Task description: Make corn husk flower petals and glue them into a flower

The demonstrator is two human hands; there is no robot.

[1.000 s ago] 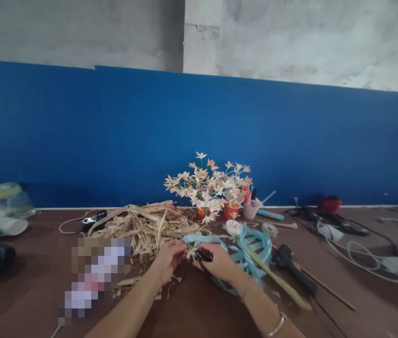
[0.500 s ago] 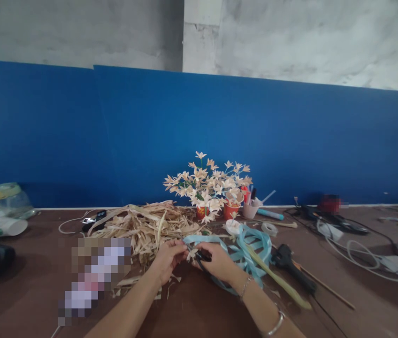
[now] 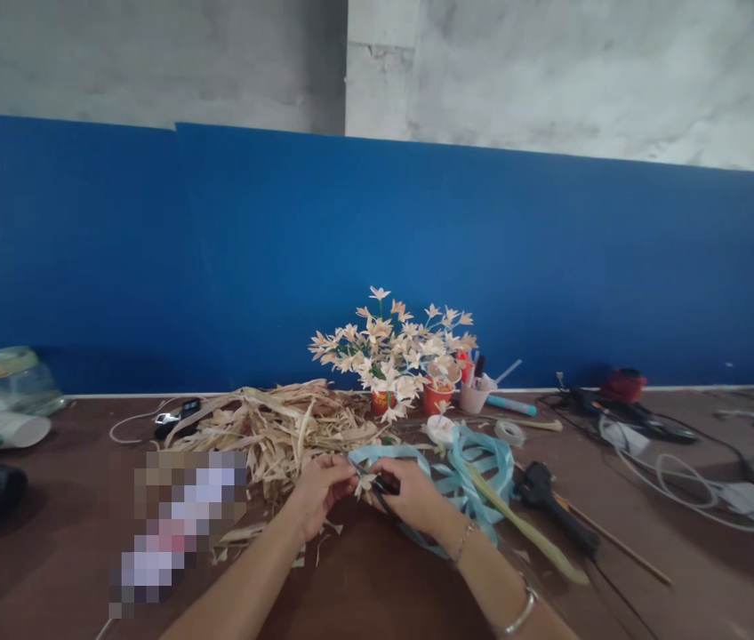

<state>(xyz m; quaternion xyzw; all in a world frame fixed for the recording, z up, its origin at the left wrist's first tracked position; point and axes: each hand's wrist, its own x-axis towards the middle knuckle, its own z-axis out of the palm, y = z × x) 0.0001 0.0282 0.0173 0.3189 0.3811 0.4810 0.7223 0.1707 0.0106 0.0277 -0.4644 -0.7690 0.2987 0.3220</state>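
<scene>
My left hand (image 3: 316, 496) pinches a small pale husk flower (image 3: 364, 484), its petals showing past my fingertips. Black-handled scissors (image 3: 388, 485) are gripped in my right hand (image 3: 415, 498), their blades close to the flower and my left fingers. How far the blades are apart is too small to tell. A heap of dry corn husks (image 3: 284, 427) lies just beyond my left hand. Light blue ribbon (image 3: 484, 471) loops behind and to the right of my right hand.
Husk flowers (image 3: 383, 342) stand in red cups (image 3: 439, 397) at the back. A white cup (image 3: 474, 398) holds pens. To the right lie a black glue gun (image 3: 554, 507), a thin stick (image 3: 623, 540) and cables (image 3: 670, 498). A paper cup (image 3: 10, 430) and jar (image 3: 20, 380) lie left.
Hardly anything differs. Both hands stay in place with the flower and scissors; the flower has tilted very slightly.
</scene>
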